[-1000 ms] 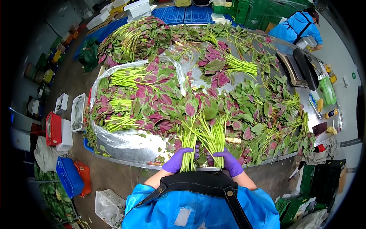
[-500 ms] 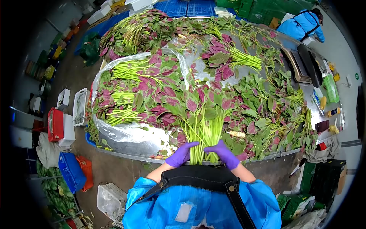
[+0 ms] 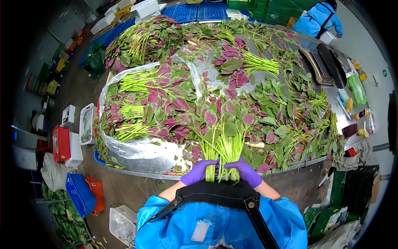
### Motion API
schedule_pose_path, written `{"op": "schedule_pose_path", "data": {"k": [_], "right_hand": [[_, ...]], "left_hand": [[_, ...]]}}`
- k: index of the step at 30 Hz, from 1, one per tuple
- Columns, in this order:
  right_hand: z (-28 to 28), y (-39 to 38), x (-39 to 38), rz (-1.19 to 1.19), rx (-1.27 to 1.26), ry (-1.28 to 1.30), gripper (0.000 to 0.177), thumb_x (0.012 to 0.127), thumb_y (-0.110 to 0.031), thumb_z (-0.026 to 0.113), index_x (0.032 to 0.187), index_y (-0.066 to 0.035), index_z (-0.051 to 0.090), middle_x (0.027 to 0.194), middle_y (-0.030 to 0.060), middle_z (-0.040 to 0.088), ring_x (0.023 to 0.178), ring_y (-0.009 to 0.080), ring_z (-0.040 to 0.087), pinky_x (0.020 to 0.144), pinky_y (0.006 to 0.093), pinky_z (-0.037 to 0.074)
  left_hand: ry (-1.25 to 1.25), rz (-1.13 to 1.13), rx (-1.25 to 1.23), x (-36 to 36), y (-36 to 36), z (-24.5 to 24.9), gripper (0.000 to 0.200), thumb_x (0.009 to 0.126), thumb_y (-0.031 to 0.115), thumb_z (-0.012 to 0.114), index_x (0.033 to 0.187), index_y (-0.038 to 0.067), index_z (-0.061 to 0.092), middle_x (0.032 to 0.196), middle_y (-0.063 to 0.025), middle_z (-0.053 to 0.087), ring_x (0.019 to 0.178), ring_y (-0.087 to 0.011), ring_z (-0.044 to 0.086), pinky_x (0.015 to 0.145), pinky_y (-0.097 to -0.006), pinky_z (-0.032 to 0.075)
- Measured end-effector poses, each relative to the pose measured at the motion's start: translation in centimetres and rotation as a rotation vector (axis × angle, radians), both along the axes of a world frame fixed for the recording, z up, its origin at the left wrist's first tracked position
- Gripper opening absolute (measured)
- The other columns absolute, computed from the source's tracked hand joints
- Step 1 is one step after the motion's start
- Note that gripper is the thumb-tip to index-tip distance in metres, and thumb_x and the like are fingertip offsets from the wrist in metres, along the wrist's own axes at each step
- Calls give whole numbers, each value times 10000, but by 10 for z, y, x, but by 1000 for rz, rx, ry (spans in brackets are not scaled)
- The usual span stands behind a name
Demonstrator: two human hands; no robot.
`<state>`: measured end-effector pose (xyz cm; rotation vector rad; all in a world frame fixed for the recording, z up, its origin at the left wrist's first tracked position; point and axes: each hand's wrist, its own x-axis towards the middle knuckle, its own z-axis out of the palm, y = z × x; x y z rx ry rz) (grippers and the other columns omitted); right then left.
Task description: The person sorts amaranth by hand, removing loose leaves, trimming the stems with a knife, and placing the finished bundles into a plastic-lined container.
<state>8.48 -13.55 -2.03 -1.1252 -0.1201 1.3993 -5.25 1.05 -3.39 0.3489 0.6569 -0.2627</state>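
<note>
Both my hands, in purple gloves, grip a bunch of red amaranth (image 3: 224,147) by its pale green stems close to my apron. My left hand (image 3: 200,172) wraps the left part of the stems, and my right hand (image 3: 244,171) wraps the right part. The leafy tops, green and purple, point away from me over the table edge. Left of the bunch, a clear plastic bag (image 3: 124,145) lies opened out with several amaranth bundles (image 3: 134,112) on it. Loose amaranth (image 3: 286,133) is spread to the right, and a tied-looking bundle (image 3: 244,62) lies farther back.
A large amaranth heap (image 3: 145,41) sits at the back left of the metal table (image 3: 141,164). A scale (image 3: 321,68) stands at the right edge. A blue crate (image 3: 80,195) and a white tub (image 3: 123,224) are on the floor to the left. Another person (image 3: 317,20) works at the far right.
The bunch and both hands have dropped slightly toward my body. Its stems now fan into two groups at the hands. The whole view has shifted a little.
</note>
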Motion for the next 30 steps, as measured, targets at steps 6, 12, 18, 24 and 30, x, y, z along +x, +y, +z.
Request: {"op": "schedule_pose_path", "data": {"k": [6,12,18,24,30], "right_hand": [[7,-13,4,31,11,401,468,719,-15,633,1167,-1,499,1033,73,607,911,166,588,825,300,453],[-1,4,-2,4,1,52,492,653,7,687,1119,-7,532,1005,53,609,900,161,584,822,273,444],[100,-30,87,-25,148,-19,448,605,14,689,1030,13,547,840,73,606,733,170,592,624,290,498],[133,-54,128,-211,237,-169,378,612,12,681,969,26,556,761,93,606,575,169,571,510,269,453],[146,-59,139,-280,268,-161,488,623,18,644,1087,75,505,762,136,615,582,179,589,523,256,470]], "left_hand": [[13,6,-49,-1,-5,20,319,822,98,533,1111,-29,490,972,-112,590,831,-185,597,763,-308,507],[31,-59,416,8,-10,28,283,802,121,607,1063,31,545,775,-8,581,609,-94,545,533,-227,448],[-36,-226,778,-11,49,79,250,819,187,610,1007,33,551,712,-14,554,504,-75,476,461,-201,389],[-165,-233,698,-26,90,88,287,837,231,580,1038,28,559,721,-15,563,522,-66,477,475,-185,383],[-111,-348,793,-30,109,95,287,832,233,578,1009,7,576,733,-11,575,541,-67,477,489,-198,390]]}}
